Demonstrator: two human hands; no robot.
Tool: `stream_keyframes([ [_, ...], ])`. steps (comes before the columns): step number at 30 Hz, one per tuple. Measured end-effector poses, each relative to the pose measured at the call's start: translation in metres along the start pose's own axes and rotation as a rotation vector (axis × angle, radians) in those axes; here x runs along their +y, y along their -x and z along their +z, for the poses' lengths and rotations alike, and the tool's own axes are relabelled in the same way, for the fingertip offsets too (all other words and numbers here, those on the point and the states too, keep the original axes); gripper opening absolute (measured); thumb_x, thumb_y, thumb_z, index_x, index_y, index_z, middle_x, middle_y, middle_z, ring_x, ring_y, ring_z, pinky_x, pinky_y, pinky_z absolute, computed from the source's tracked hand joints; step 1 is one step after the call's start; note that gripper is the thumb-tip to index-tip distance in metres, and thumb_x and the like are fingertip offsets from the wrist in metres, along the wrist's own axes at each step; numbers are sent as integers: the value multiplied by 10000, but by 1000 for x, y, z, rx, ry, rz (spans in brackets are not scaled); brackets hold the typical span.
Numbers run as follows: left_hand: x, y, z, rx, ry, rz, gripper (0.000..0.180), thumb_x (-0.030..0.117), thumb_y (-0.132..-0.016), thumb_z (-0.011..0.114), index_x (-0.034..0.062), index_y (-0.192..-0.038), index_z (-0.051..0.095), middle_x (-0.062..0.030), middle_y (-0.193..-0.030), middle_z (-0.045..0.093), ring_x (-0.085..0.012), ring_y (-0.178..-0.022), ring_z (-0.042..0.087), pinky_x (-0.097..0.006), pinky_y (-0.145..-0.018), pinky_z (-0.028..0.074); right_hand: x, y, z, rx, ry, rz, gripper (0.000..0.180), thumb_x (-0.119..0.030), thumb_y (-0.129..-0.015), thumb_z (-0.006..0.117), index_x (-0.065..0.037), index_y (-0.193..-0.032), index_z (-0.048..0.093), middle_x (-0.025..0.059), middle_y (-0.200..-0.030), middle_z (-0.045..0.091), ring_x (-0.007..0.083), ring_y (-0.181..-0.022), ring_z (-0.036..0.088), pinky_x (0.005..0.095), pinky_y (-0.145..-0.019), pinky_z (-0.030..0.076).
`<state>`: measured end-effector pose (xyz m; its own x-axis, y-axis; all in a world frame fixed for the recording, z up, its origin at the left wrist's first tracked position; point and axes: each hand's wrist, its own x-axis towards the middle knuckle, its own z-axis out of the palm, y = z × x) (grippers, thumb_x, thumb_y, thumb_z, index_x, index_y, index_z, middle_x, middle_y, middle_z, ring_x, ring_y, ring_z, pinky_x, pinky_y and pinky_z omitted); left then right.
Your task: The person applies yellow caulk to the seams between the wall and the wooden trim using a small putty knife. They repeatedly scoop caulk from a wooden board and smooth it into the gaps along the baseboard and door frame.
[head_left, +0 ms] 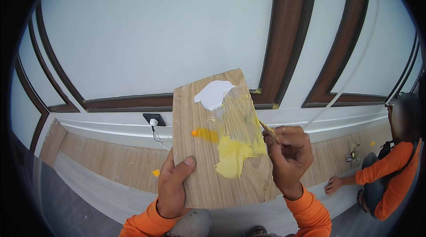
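Note:
My left hand (174, 186) grips the left edge of a wood-grain board (204, 192), its thumb lying on the top face. On the board sit a white blob of paste (214, 95), a smeared pale yellow patch (233, 155) and a small orange-yellow streak (206, 135). Against the board's right edge, my right hand (290, 155) is closed on a thin, paste-smeared spreading blade (269, 131), seen nearly edge-on. Most of the blade's handle is hidden in my fingers.
Ahead stands a white wall with dark brown frame mouldings (288, 37). A black socket with a white plug (153, 122) is low on it. To the right a person in an orange sleeve (377, 170) crouches near a small can (350, 156). A wooden ledge (106, 157) runs below.

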<state>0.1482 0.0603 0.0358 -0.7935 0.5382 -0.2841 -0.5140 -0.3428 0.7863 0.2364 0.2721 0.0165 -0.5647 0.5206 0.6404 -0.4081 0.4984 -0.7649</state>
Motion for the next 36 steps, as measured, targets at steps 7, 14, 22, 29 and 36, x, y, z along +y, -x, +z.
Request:
stream_keyframes([
  [7,-21,-18,-12,-83,27,60,671,224,-956,555,-72,-1507,313,-230,-1303,579,-278,-1141,659,-377,-963,562,14,6,-2,-85,374,-344,324,169,-724,768,-6,-959,631,166,-1025,673,297,-925,725,338,-747,603],
  [14,-34,-31,-20,-75,29,145,651,227,-954,545,-64,-1499,340,-220,-1334,573,-274,-1153,649,-373,-979,551,23,-3,-18,-328,557,-392,236,120,-752,781,1,-899,640,142,-956,679,256,-860,711,341,-707,581],
  [22,-26,-18,-20,11,-27,105,733,263,-923,584,-81,-1512,315,-232,-1322,583,-280,-1159,653,-375,-987,548,-9,-39,-35,-146,388,-145,231,102,-778,761,-9,-978,736,91,-862,697,151,-744,649,281,-635,539],
  [29,-40,-17,-28,-10,47,84,701,170,-928,595,-81,-1526,329,-222,-1360,587,-262,-1197,625,-370,-1028,502,-56,-104,-13,-507,616,-239,221,61,-826,757,-10,-1035,740,103,-885,668,156,-730,631,276,-596,485],
  [36,-47,-6,-20,-7,48,47,723,165,-921,605,-92,-1533,319,-225,-1373,577,-253,-1210,606,-365,-1050,473,-47,-117,-11,-639,657,-188,191,40,-858,743,-33,-1033,755,72,-895,627,129,-751,611,267,-607,477],
])
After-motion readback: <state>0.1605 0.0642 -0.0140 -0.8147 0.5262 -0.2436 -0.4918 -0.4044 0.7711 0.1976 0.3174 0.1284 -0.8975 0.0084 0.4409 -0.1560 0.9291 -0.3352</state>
